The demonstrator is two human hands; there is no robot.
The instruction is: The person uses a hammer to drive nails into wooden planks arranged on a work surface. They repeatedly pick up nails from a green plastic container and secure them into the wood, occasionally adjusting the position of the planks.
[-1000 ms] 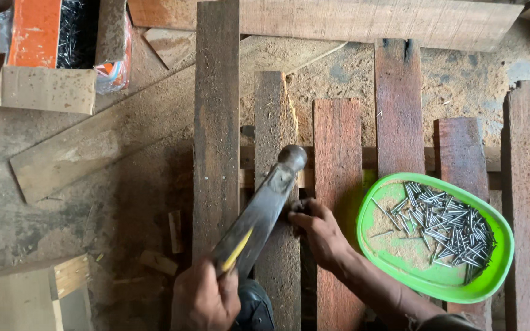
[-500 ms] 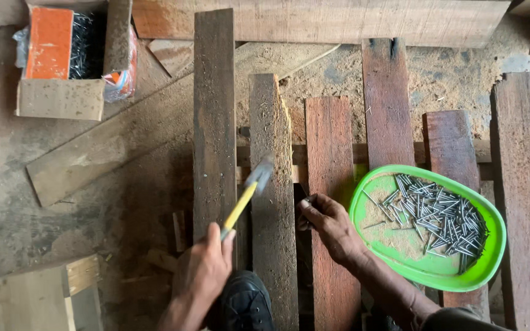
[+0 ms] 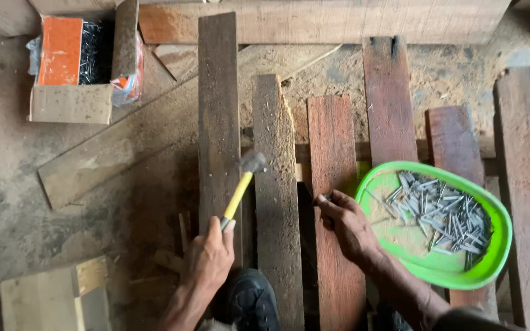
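Shoe: a dark shoe (image 3: 254,300) at the bottom edge, between the two forearms.
Left hand: the left hand (image 3: 208,256) is closed in a fist round the low end of the hammer's yellow handle.
Right hand: the right hand (image 3: 346,222) rests on the reddish plank (image 3: 334,184), fingers curled and pinched at the plank's left edge. What they pinch is too small to make out.
Hammer: the hammer (image 3: 243,184) slants up and right from the fist. Its grey head is over the gap between the dark plank (image 3: 218,122) and the rough plank (image 3: 275,184). Whether it touches wood I cannot tell.
Handling: judged by its metal head, the hammer is top-heavy and stiff. The grip at the handle's end looks the right place, though painted wood may slip in a dusty palm.
Tray: a bright green oval tray (image 3: 492,245) lies on the planks just right of the right hand, holding loose grey nails (image 3: 446,211) and sawdust. The nails look small, hard and sharp, easiest taken one at a time by the shank.
Planks: several worn boards lie side by side, running away from the viewer over a crosspiece.
Box: far left, an open cardboard box (image 3: 72,103), plain brown flap in front, orange panel on its left, dark nails packed inside.
Beam: a pale beam (image 3: 314,21) lies across the top.
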